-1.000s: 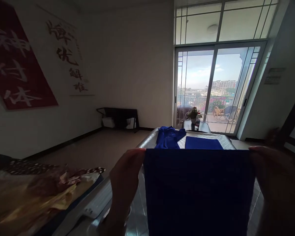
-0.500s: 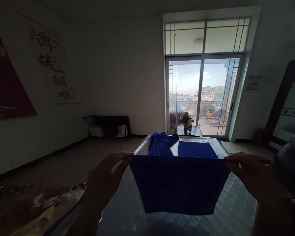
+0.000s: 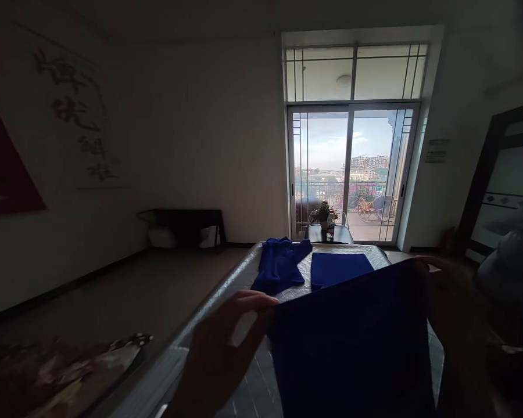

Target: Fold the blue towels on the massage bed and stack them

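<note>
A dark blue cloth (image 3: 353,342) hangs between my two hands, its top edge slanting up to the right. My left hand (image 3: 230,331) pinches the upper left corner between thumb and fingers. At the upper right corner my right hand (image 3: 448,296) is closed on the same cloth, with its fingers partly in shadow. Beyond, on a table with a shiny silver quilted cover (image 3: 244,264), lie a crumpled blue garment (image 3: 281,264) and, to its right, a flat folded blue cloth (image 3: 340,268). The hanging cloth hides part of the table.
A small black table (image 3: 342,235) with a potted plant (image 3: 325,213) and a bottle (image 3: 331,223) stands behind, before glass sliding doors (image 3: 320,168). A low dark bench (image 3: 183,226) is against the wall. Patterned fabric (image 3: 108,360) lies at lower left.
The held cloth has come nearer and tilted, its right corner now higher than its left. My left hand has moved right and slightly down, closer to my right hand. The view has shifted slightly.
</note>
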`<action>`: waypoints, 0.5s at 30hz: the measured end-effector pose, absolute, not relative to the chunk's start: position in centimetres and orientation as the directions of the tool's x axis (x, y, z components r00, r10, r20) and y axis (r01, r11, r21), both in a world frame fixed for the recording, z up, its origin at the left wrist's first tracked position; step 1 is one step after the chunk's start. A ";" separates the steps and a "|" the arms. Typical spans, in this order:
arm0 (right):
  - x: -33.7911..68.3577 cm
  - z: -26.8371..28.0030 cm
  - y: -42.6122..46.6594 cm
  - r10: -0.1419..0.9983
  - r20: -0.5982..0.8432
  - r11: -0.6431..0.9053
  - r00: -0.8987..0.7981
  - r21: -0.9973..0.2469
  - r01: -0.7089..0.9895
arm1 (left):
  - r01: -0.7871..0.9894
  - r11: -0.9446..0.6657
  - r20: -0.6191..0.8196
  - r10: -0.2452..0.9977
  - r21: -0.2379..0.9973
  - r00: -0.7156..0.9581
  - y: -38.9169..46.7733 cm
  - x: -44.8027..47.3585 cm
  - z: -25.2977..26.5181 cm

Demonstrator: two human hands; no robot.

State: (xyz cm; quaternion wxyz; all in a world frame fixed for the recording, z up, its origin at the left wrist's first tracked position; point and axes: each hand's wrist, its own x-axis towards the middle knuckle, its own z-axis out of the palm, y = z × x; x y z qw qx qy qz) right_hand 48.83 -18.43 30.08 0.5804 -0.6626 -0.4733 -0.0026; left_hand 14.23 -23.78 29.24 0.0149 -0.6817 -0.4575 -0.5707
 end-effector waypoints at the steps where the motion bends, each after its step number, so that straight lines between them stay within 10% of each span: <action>1: 48.7 30.3 -17.7 0.605 0.554 0.125 0.572 -0.776 0.619 | 0.608 -0.609 0.783 0.621 0.509 -0.034 -23.9 15.0 29.2; 4: 47.1 31.0 -14.4 0.537 0.642 0.197 0.547 -0.726 0.659 | 0.554 -0.626 0.728 0.684 0.550 0.050 -23.8 16.4 29.0; 10: 37.7 29.7 -8.5 0.754 0.656 0.437 0.036 -0.542 0.718 | 0.581 -0.430 0.516 0.856 0.691 0.021 -21.0 13.2 23.8; 15: 32.9 22.0 -11.3 0.626 0.673 0.727 -0.393 -0.323 0.606 | 0.648 -0.145 0.246 0.967 0.748 -0.068 -19.6 8.4 12.7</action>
